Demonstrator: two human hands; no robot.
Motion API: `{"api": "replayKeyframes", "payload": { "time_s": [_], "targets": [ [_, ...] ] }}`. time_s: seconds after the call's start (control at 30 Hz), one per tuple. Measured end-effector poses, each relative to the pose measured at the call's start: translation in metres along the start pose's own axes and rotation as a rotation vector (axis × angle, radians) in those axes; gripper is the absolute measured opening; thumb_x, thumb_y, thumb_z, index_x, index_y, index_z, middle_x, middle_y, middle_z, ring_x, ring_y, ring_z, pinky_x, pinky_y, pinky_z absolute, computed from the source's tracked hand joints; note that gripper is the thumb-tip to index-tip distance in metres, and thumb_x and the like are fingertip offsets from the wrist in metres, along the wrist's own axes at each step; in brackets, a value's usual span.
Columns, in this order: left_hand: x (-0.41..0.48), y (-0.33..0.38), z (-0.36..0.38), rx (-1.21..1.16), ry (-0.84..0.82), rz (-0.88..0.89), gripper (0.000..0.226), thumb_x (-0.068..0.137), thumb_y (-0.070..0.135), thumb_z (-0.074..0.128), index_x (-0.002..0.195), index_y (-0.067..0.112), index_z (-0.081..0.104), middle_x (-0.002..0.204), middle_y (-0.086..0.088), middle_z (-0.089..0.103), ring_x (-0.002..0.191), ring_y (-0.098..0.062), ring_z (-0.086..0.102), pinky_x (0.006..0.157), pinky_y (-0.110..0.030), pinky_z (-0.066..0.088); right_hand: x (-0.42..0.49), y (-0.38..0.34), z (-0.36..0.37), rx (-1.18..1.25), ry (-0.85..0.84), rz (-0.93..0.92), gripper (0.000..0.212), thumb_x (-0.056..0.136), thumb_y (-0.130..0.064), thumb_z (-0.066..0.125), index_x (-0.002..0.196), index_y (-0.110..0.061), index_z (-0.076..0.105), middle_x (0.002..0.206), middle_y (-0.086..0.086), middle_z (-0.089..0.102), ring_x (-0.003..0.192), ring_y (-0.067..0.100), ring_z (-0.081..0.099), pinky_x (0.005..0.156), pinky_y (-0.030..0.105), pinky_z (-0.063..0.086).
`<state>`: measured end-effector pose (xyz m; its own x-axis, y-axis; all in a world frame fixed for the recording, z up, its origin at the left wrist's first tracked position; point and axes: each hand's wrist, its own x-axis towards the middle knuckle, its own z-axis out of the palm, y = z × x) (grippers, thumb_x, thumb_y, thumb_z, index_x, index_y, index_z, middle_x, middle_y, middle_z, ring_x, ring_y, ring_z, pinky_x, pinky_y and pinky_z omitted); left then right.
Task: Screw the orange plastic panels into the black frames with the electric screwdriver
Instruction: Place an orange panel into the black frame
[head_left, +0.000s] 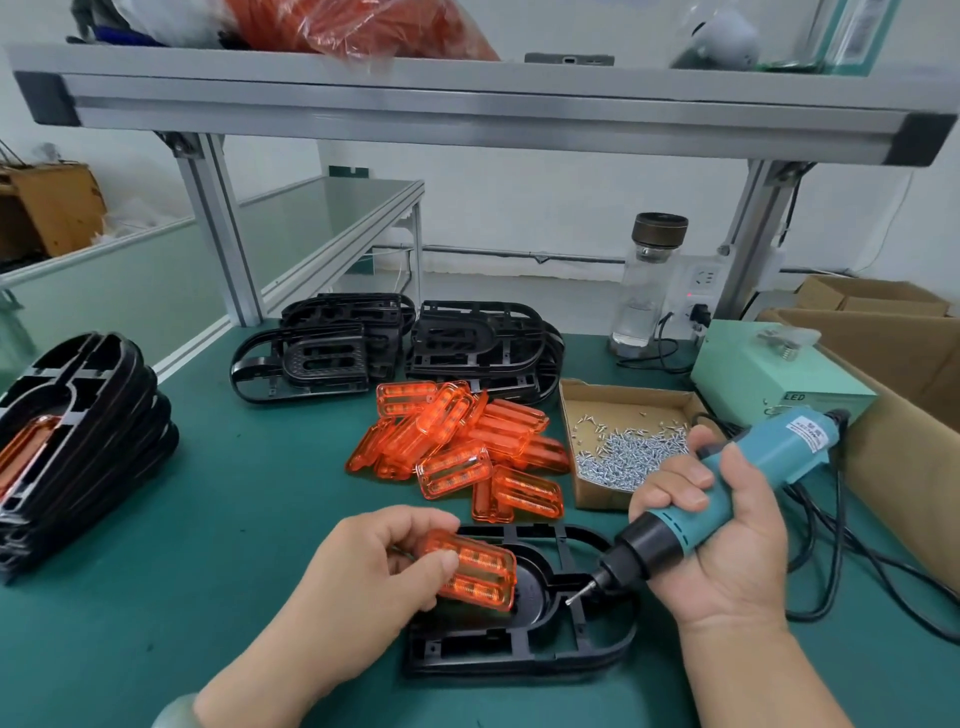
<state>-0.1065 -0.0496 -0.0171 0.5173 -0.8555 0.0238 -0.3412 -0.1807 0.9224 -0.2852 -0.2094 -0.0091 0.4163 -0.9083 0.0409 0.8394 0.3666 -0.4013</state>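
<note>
A person's left hand (374, 561) reaches in from the near edge of the green bench (234, 493), knuckles up. Its thumb and curled fingers pinch one orange panel (480, 574) by its left end. The panel's long axis runs roughly left to right, and it is held tilted over the rounded middle of a black frame (524, 652) that lies flat by the near edge.

The right hand (737, 561) is turned palm towards the camera, fingers wrapped tightly round the teal electric screwdriver (727, 493). The tool's long axis slants from far right to near left. Its bit points down and left at the frame's centre; whether the tip touches cannot be told. A white label on the barrel is too blurred to read.

Mid-bench lies a pile of orange panels (457, 447), and just right of it an open box of screws (623, 452). Stacks of black frames (322, 353) stand behind the pile. At the left edge another stack (78, 431) has an orange panel showing in its top frame. At the right edge a mint-green box (769, 374) reads "LED".
</note>
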Motion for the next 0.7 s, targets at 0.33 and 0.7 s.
{"api": "replayKeyframes", "payload": {
  "time_s": [0.33, 0.7],
  "targets": [
    [0.0023, -0.0034, 0.0105, 0.361, 0.050, 0.020, 0.013, 0.081, 0.037, 0.067, 0.079, 0.047, 0.059, 0.066, 0.021, 0.061, 0.059, 0.004, 0.055, 0.057, -0.010, 0.043, -0.0001, -0.0002, -0.0010, -0.004, -0.011, -0.002, 0.011, 0.084, -0.028, 0.051, 0.089, -0.022, 0.058, 0.059, -0.012, 0.044, 0.044, -0.001, 0.043, 0.050, 0.015, 0.045],
    [0.0084, -0.0059, 0.0089, 0.472, 0.067, -0.041, 0.021, 0.071, 0.045, 0.074, 0.072, 0.034, 0.056, 0.059, 0.012, 0.055, 0.054, 0.000, 0.051, 0.052, -0.016, 0.036, -0.0002, 0.0005, -0.0020, -0.006, -0.020, -0.002, 0.010, 0.085, -0.028, 0.051, 0.090, -0.022, 0.058, 0.059, -0.012, 0.045, 0.044, 0.000, 0.044, 0.051, 0.015, 0.045]
  ]
}}
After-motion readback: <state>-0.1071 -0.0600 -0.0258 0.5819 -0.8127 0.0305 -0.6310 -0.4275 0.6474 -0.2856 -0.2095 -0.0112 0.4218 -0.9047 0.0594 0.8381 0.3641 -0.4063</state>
